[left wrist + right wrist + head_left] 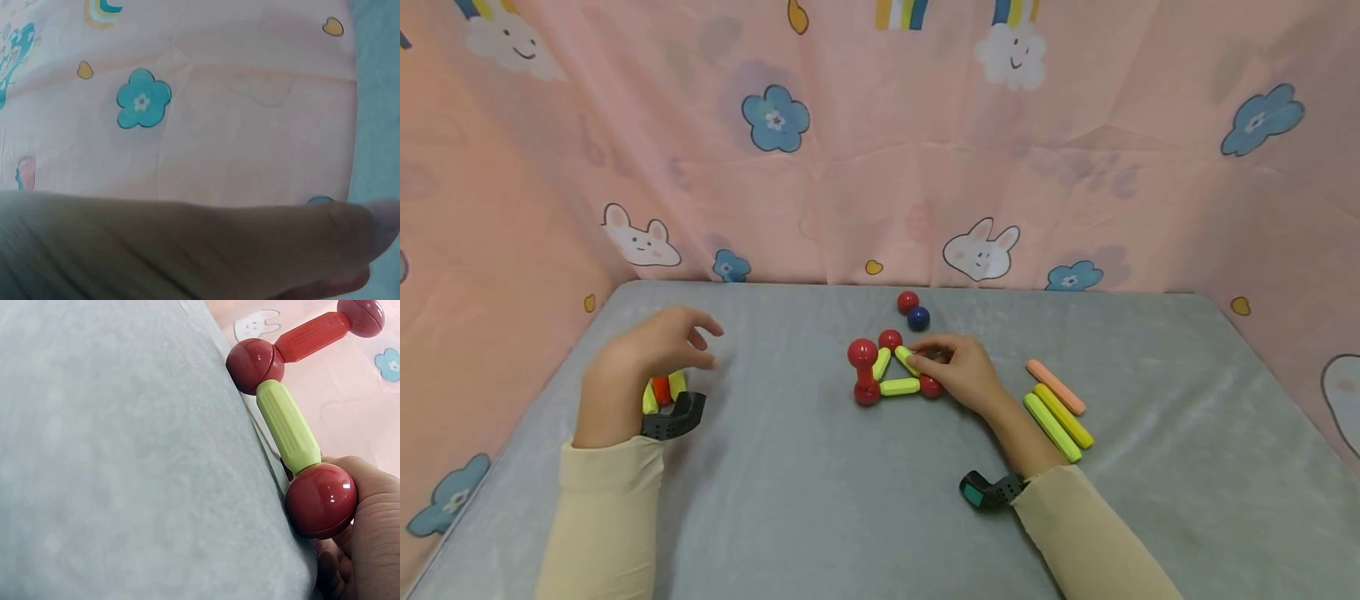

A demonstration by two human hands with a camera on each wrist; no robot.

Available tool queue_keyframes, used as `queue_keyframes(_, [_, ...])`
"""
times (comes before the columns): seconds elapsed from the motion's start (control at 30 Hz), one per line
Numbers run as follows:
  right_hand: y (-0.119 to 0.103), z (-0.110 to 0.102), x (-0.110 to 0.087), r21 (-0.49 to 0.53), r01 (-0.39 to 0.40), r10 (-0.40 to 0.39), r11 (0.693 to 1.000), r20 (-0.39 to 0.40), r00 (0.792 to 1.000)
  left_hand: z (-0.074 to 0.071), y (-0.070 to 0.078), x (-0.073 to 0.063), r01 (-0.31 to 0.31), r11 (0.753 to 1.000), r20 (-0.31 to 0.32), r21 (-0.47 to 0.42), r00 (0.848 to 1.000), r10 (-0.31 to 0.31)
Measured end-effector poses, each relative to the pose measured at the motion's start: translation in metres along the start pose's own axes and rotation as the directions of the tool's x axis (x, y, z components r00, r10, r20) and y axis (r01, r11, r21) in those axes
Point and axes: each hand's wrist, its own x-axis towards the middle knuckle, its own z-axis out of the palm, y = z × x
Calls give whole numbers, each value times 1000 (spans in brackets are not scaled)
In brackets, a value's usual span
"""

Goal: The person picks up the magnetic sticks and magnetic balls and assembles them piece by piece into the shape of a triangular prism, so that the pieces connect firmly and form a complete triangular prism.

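Note:
Toward the middle of the table, a magnetic-stick triangle lies flat, with a red ball [890, 339] at its far corner and a front yellow-green rod [899, 387]. A red rod [864, 375] stands upright at its left corner, topped by another red ball [862, 352]. My right hand [961, 371] pinches the right-side yellow-green rod [906, 360] between thumb and fingers. Beside that hand, the right corner's red ball [321, 500] looms large in the right wrist view. My left hand [658, 342] hovers at the left, fingers loosely bent, holding nothing.
A loose red ball [907, 302] and a dark blue ball [918, 318] sit behind the triangle. Orange [1056, 387], yellow [1063, 416] and yellow-green sticks [1052, 427] lie right of it. More sticks [662, 391] show partly behind my left wrist. A pink curtain [850, 208] borders the table.

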Motion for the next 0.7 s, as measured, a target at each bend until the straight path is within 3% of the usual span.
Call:
queue_keyframes(0.2, [0, 0, 0, 3, -1, 1, 1000, 0, 1000, -1, -10, 1, 110, 993, 8, 35, 994, -111])
queue_keyframes(0.37, [-1, 0, 0, -9, -8, 8, 1000, -1, 1000, 0, -19, 1, 213, 977, 32, 15, 977, -213])
queue_keyframes(0.7, [-2, 0, 0, 1, -11, 11, 1000, 7, 1000, 5, -31, 3, 297, 955, 15, -15, 955, -297])
